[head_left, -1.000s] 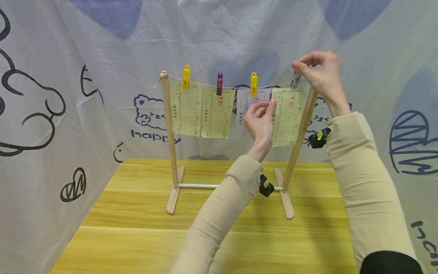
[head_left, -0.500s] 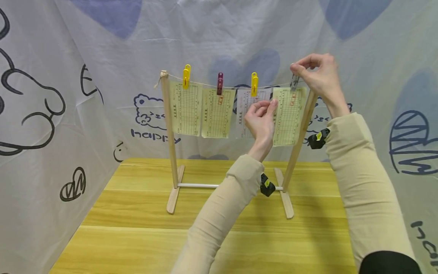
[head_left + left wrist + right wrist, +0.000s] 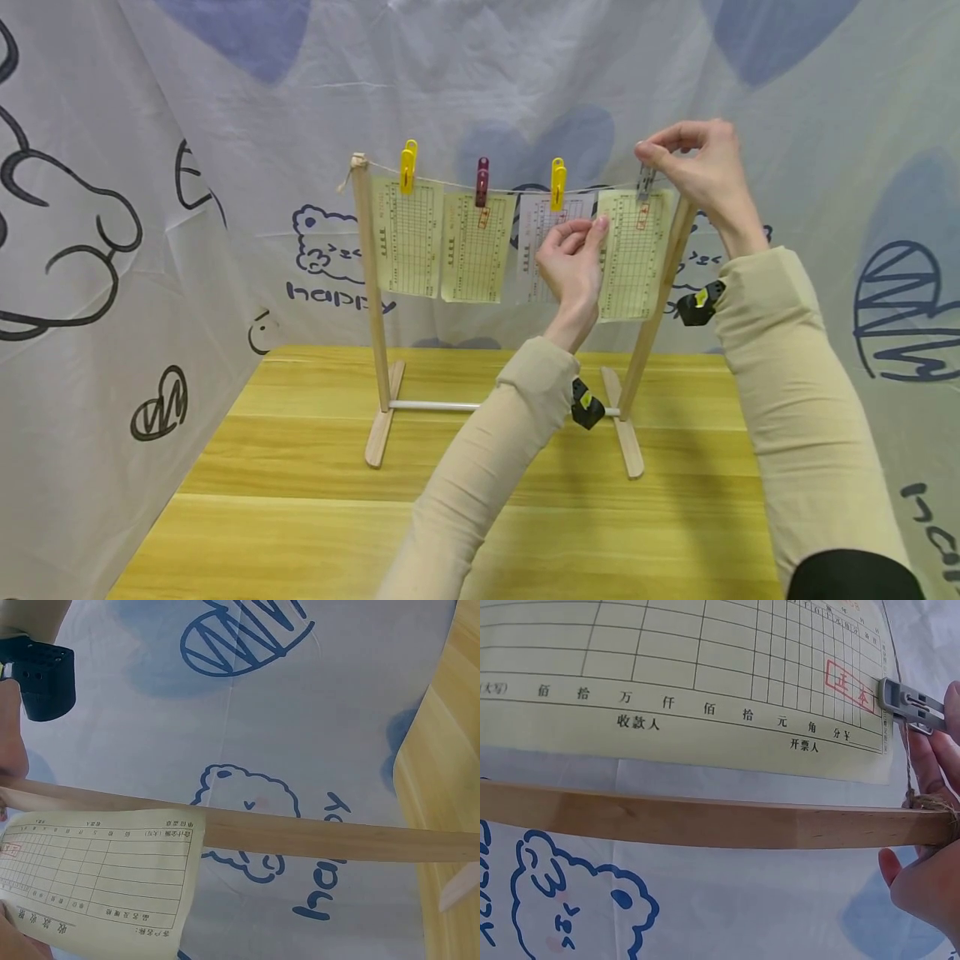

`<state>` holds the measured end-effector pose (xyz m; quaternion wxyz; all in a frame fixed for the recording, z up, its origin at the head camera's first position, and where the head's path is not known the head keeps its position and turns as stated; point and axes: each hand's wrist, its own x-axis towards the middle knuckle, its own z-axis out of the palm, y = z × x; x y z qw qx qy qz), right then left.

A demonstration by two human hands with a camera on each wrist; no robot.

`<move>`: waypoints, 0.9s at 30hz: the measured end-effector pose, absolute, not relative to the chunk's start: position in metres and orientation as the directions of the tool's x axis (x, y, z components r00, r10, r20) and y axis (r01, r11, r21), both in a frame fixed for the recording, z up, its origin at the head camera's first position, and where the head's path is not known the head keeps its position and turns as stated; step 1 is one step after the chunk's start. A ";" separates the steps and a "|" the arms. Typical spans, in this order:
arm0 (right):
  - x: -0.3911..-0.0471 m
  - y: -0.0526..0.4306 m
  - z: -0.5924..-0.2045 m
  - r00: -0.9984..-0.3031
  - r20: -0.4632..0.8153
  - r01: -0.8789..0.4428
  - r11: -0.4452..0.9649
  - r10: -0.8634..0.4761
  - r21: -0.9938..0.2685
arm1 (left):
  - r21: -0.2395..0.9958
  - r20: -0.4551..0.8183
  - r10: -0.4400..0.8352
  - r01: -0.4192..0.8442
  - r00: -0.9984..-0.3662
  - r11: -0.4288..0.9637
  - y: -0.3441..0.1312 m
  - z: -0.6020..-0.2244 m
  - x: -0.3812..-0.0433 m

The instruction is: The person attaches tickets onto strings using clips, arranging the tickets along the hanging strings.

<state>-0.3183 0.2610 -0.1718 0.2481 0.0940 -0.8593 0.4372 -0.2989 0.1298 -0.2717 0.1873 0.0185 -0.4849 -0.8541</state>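
My left hand pinches the left edge of a yellow receipt form between thumb and fingers. A grey clothespin sits over the form's top edge at the string, and my right hand pinches its upper end. In the right wrist view, the jaws of the clothespin lie on the form's edge beside a red stamp. The form fills the lower left of the left wrist view, with only a bit of the left hand in the corner.
A yellow clip, a dark red clip and another yellow clip hold further forms on the string. The wooden stand's posts rise from feet on the wooden table. A printed cloth hangs behind.
The right hand has shifted slightly down and left with the clothespin. The form's top edge has risen a little, and the left hand has moved slightly right.
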 end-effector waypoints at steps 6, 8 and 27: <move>-0.317 0.263 -0.172 -0.861 0.507 -0.393 0.584 0.038 -0.710 | 0.838 0.153 -0.339 0.304 -0.928 -0.454 0.130 -0.273 -0.301; -0.316 0.264 -0.172 -0.860 0.509 -0.397 0.584 0.033 -0.708 | 0.839 0.153 -0.337 0.303 -0.929 -0.452 0.130 -0.273 -0.301; -0.314 0.268 -0.175 -0.867 0.499 -0.412 0.565 -0.002 -0.715 | 0.835 0.156 -0.318 0.297 -0.935 -0.464 0.130 -0.274 -0.299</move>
